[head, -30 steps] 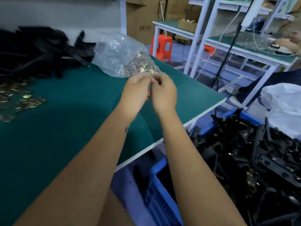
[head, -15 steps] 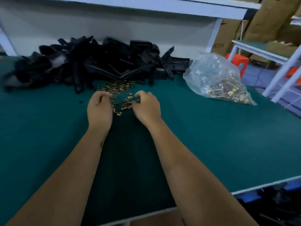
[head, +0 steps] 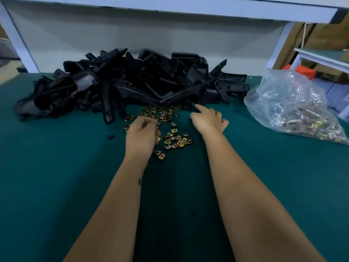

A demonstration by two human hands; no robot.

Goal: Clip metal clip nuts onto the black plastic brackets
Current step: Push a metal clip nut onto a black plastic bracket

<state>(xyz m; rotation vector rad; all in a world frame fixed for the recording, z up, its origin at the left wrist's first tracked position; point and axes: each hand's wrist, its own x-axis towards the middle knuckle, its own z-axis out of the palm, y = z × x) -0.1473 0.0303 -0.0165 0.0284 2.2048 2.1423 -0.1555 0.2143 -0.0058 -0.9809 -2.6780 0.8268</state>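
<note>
My forearms stretch out over the green table [head: 56, 186]. My left hand [head: 140, 134] hangs over the loose metal clip nuts [head: 176, 139], fingers curled under; whether they pinch a nut I cannot tell, the palm side being hidden. My right hand [head: 206, 120] is spread loose, forefinger pointing at the heap of black plastic brackets [head: 132, 86] beyond, holding nothing. A clear bag of nuts [head: 294, 108] lies far right, its contents blurred.
</note>
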